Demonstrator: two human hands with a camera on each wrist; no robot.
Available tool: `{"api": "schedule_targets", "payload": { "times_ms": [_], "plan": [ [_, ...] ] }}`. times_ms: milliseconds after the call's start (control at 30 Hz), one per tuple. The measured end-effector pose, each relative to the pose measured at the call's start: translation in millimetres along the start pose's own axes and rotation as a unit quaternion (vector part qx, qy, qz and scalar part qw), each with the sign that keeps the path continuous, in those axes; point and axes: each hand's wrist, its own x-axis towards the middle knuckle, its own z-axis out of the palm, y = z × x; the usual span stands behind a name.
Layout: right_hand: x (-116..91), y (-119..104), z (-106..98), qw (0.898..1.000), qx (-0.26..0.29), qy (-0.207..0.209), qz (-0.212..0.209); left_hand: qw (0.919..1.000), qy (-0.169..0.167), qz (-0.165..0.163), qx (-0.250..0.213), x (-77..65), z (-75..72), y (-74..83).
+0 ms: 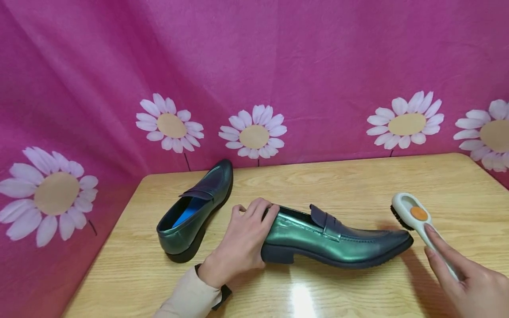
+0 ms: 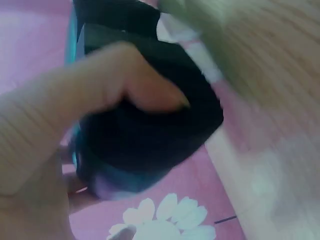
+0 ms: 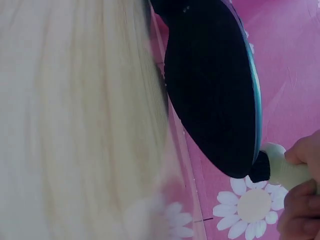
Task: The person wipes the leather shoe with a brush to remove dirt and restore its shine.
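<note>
A dark green loafer [image 1: 338, 243] is held on its heel end by my left hand [image 1: 246, 238], fingers over the collar. In the left wrist view my thumb [image 2: 150, 85] presses the black heel [image 2: 150, 135] from below. The shoe's toe points right, and the right wrist view looks at its black sole [image 3: 212, 90]. My right hand [image 1: 473, 278] grips the handle of a white brush [image 1: 409, 212] with an orange oval. The brush's dark bristles [image 3: 260, 167] are at the toe tip; whether they touch it I cannot tell.
The matching loafer [image 1: 199, 212], with a blue insole, stands on the left of the wooden table [image 1: 318, 181], toe away from me. Behind the table hangs a magenta cloth [image 1: 318, 66] printed with white daisies. Light glares on the tabletop near the front.
</note>
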Motion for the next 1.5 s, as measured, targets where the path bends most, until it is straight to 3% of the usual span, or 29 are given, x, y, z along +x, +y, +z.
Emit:
{"api": "schedule_targets", "payload": {
  "times_ms": [100, 267, 333, 500, 667, 800, 900, 1000, 1100, 1233, 1400, 1500],
  "plan": [
    [-1, 3, -1, 1.0, 0.002, -0.009, 0.015, 0.9995, -0.006, 0.009, 0.028, 1.5, 0.9, 3.0],
    [-6, 1, -3, 0.996, -0.028, -0.071, 0.045, 0.996, -0.042, 0.041, 0.067, 3.0, -3.8, 6.3],
    [-7, 0, -4, 0.995, -0.032, -0.082, 0.047, 0.9957, -0.056, 0.057, 0.046, 2.8, -6.4, 4.6],
    [-4, -6, -3, 0.998, 0.041, -0.027, 0.046, 0.9889, -0.059, 0.12, -0.065, 2.8, -10.5, -3.8],
    [-1, -10, -2, 0.996, 0.078, -0.012, 0.033, 0.978, -0.017, 0.183, -0.099, 2.4, -9.8, -7.8],
    [-2, -14, -3, 0.998, 0.053, -0.018, 0.039, 0.972, 0.06, 0.211, -0.084, 1.6, -1.9, -8.0],
    [-4, -18, -3, 0.998, 0.022, -0.024, 0.051, 0.9718, 0.112, 0.199, -0.058, 0.3, 7.0, -7.8],
    [-5, -18, -2, 0.999, 0.019, -0.029, 0.039, 0.9744, 0.132, 0.173, -0.058, -0.6, 13.2, -4.5],
    [-6, -17, 0, 0.999, 0.022, -0.027, 0.028, 0.9795, 0.115, 0.149, -0.071, 1.2, 12.7, 0.8],
    [-7, -18, 4, 0.999, 0.028, -0.022, 0.021, 0.9822, 0.06, 0.148, -0.098, 5.1, 7.0, 0.1],
    [-9, -22, 9, 0.999, 0.029, -0.025, 0.023, 0.9669, -0.01, 0.181, -0.179, 7.4, 2.1, -18.8],
    [-9, -21, 12, 0.998, -0.001, -0.055, 0.03, 0.9625, -0.041, 0.183, -0.195, 6.2, 0.5, -27.4]
  ]
}}
